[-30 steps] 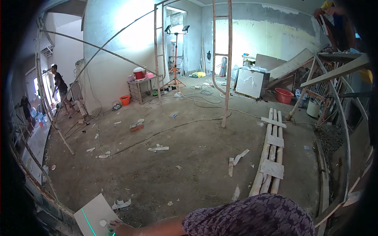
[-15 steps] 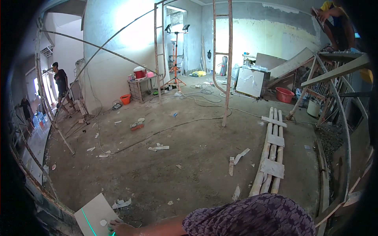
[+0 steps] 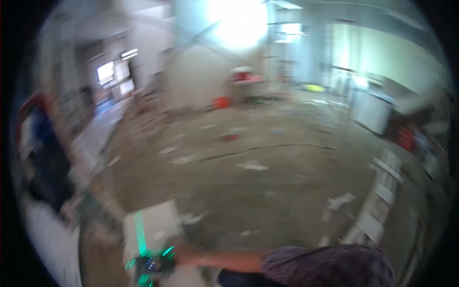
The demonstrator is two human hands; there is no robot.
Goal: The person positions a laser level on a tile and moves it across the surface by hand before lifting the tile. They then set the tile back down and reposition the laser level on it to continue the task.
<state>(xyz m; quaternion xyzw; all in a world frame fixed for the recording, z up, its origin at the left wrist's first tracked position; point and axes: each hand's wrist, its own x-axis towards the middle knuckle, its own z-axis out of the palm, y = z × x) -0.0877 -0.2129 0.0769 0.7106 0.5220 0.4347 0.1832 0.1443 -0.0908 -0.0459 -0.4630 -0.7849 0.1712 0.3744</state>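
My right arm reaches leftward across the lower edge from a dark patterned sleeve (image 3: 327,268). My right hand (image 3: 179,253) is smeared by motion and its fingers cannot be made out. It is beside a dark device (image 3: 152,268) with bright green light and small bluish dots, which looks like a laser level. Whether the hand grips it or only touches it is unclear. Behind the device a pale flat board (image 3: 160,222) carries a green light line. My left hand is not in view.
A blurred person in blue (image 3: 45,143) is at the far left. White strips (image 3: 251,166) and scraps lie on the dusty floor. Several long pale pipes with crosspieces (image 3: 373,205) lie at the right. Farther back are an orange bucket (image 3: 222,102) and a white appliance-like box (image 3: 373,112).
My view has swung left, shifting the room rightward and blurring it. The dark device and a person at the left have come into view. The board now appears higher and farther right.
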